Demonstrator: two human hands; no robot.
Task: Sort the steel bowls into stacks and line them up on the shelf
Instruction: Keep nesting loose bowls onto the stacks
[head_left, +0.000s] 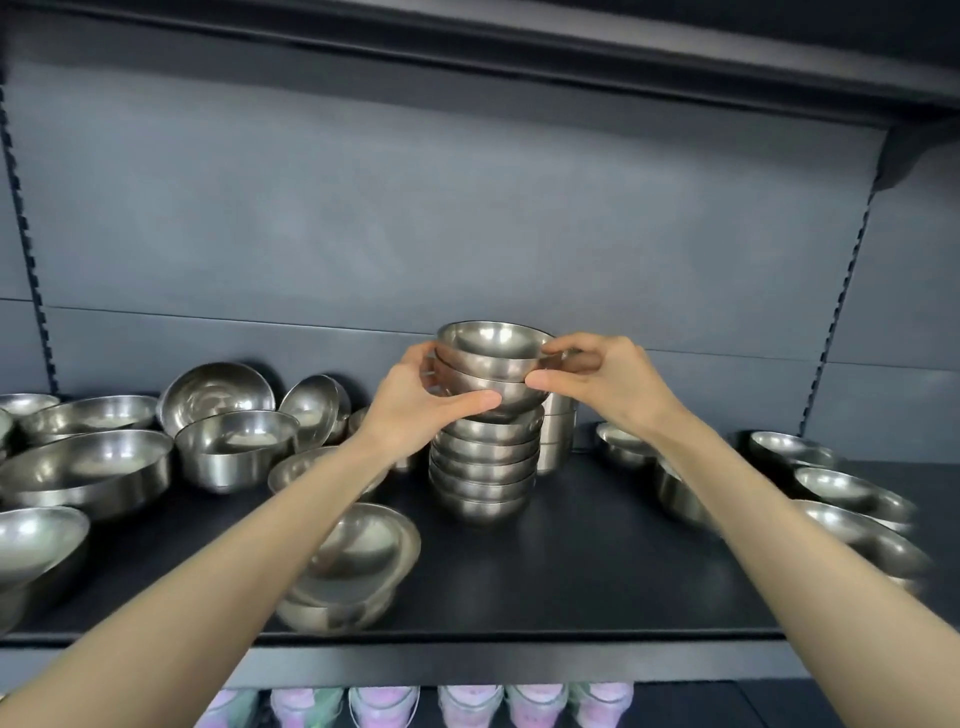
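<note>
A tall stack of small steel bowls (485, 467) stands mid-shelf on the dark shelf (597, 571). Above it, two nested small bowls (493, 364) are held between both hands, at or just over the stack's top. My left hand (421, 400) grips them from the left, thumb under the lower bowl. My right hand (608, 374) pinches the right rim and side. A second, shorter stack (558, 436) stands right behind, partly hidden.
Larger loose bowls (104, 457) crowd the left side, some tilted against the back panel. A shallow nested pair (358, 566) lies at the front edge under my left forearm. More small bowls (852, 493) lie at the right. Another shelf hangs overhead.
</note>
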